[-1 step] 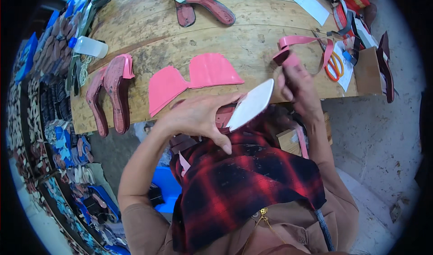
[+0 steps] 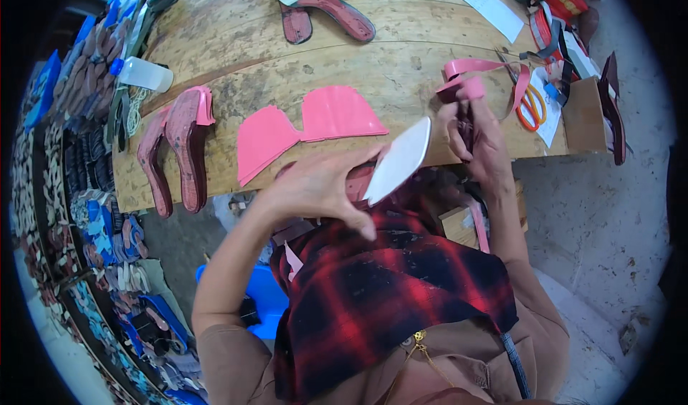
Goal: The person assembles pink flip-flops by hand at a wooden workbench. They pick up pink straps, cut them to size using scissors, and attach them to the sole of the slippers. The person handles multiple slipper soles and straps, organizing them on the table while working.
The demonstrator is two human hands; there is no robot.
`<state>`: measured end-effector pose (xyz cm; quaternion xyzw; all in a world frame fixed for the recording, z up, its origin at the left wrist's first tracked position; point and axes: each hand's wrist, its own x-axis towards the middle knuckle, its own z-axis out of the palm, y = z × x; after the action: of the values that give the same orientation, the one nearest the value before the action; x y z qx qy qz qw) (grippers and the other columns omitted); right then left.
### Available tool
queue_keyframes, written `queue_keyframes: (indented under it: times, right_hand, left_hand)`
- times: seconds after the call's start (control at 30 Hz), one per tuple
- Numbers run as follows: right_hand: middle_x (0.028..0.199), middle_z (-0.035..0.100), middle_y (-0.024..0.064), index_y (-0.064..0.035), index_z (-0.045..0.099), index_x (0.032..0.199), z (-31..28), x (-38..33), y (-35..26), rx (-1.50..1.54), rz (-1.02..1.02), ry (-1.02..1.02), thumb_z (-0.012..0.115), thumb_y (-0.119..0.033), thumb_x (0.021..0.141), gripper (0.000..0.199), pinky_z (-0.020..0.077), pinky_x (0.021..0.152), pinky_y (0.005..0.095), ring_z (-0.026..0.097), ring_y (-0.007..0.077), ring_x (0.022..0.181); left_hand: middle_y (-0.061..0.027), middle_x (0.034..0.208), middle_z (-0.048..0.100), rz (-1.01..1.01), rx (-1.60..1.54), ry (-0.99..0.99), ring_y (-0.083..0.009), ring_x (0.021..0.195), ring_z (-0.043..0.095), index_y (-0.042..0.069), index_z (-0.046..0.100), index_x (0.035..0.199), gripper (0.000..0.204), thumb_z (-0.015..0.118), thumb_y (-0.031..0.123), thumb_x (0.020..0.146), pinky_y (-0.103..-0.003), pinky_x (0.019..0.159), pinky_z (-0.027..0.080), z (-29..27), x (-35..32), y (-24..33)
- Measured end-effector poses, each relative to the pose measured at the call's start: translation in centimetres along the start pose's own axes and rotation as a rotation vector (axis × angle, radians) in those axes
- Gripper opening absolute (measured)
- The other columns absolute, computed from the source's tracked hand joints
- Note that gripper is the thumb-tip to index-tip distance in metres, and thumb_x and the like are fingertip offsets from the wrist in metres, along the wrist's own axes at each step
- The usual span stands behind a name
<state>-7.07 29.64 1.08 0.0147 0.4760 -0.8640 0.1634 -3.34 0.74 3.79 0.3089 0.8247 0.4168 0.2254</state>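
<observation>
In my left hand (image 2: 315, 183) is a reddish shoe form with a white sole-shaped face (image 2: 401, 160). The fingers pass behind it and the thumb lies at its near end. The form is tilted over the table's near edge, above my lap. To the right, my right hand (image 2: 481, 143) is closed, its fingers curled round the end of a pink strip (image 2: 494, 65). Something dark red shows between those fingers, too blurred to name. The strip loops away over the table. Two joined pink pieces (image 2: 342, 113) lie flat left of the shoe form.
Reddish shoe forms (image 2: 188, 147) lean over the table's (image 2: 236, 61) near left edge; others (image 2: 337, 15) lie farther back. Orange-handled scissors (image 2: 532, 108), papers (image 2: 489, 7) and a cardboard box (image 2: 586, 115) are on the right. A white bottle (image 2: 147, 74) lies left; shelves of footwear parts (image 2: 93, 169) stand beyond.
My right hand has shifted slightly, and the pink strip's end has moved up and right. The white-faced shoe form has turned a little in my left hand.
</observation>
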Motion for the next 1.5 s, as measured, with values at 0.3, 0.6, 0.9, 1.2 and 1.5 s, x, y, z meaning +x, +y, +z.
queue_keyframes:
  times: [0.3, 0.6, 0.9, 1.2, 1.5]
  right_hand:
    - [0.096, 0.068, 0.0086, 0.0027, 0.062, 0.112, 5.3, -2.4, 5.3, -0.260, -0.015, 0.162, 0.065, -0.022, 0.088, 0.035, 0.0506, 0.080, 0.0285, 0.063, 0.0136, 0.090]
    - [0.093, 0.068, 0.0069, 0.0025, 0.063, 0.110, 7.7, -1.8, 6.8, -0.248, 0.155, 0.003, 0.063, -0.022, 0.089, 0.032, 0.0515, 0.070, 0.0259, 0.065, 0.0119, 0.078]
    - [0.105, 0.066, 0.0046, -0.0001, 0.060, 0.118, 10.5, -0.1, 7.8, -0.186, 0.157, -0.184, 0.062, -0.024, 0.092, 0.035, 0.0504, 0.080, 0.0275, 0.062, 0.0113, 0.092]
    - [0.109, 0.065, 0.0053, -0.0014, 0.057, 0.124, 14.5, 2.7, 6.8, -0.396, 0.186, -0.334, 0.062, -0.024, 0.093, 0.039, 0.0492, 0.086, 0.0305, 0.061, 0.0145, 0.098]
    - [0.066, 0.054, -0.0039, -0.0033, 0.065, 0.105, 21.7, 3.3, 13.2, -0.557, 0.021, -0.228, 0.059, -0.026, 0.097, 0.025, 0.0286, 0.038, 0.0197, 0.036, 0.0019, 0.040]
  left_hand:
    - [-0.0095, 0.089, 0.062, -0.306, -0.840, 0.448, -0.0197, 0.079, 0.061, -0.005, 0.055, 0.121, 0.060, 0.065, 0.045, 0.089, -0.033, 0.071, 0.050, 5.6, -0.1, 0.2]
    - [-0.0284, 0.075, 0.054, -0.344, -0.411, 0.196, -0.0435, 0.069, 0.052, -0.003, 0.056, 0.089, 0.042, 0.041, 0.035, 0.100, -0.046, 0.067, 0.043, 7.5, -5.0, -0.9]
    - [-0.0058, 0.085, 0.064, -0.392, -0.494, 0.398, -0.0138, 0.080, 0.058, 0.002, 0.063, 0.113, 0.029, 0.052, 0.023, 0.096, -0.029, 0.072, 0.046, 2.0, -5.3, -1.8]
    - [-0.0085, 0.084, 0.062, -0.313, -0.583, 0.554, -0.0111, 0.075, 0.059, -0.002, 0.062, 0.108, 0.033, 0.053, 0.028, 0.098, -0.029, 0.069, 0.049, -0.5, -7.7, -3.1]
    - [-0.0196, 0.077, 0.052, -0.026, -0.229, 1.801, -0.0215, 0.073, 0.053, -0.003, 0.055, 0.104, 0.031, 0.046, 0.027, 0.102, -0.036, 0.068, 0.045, -2.4, -9.1, -4.3]
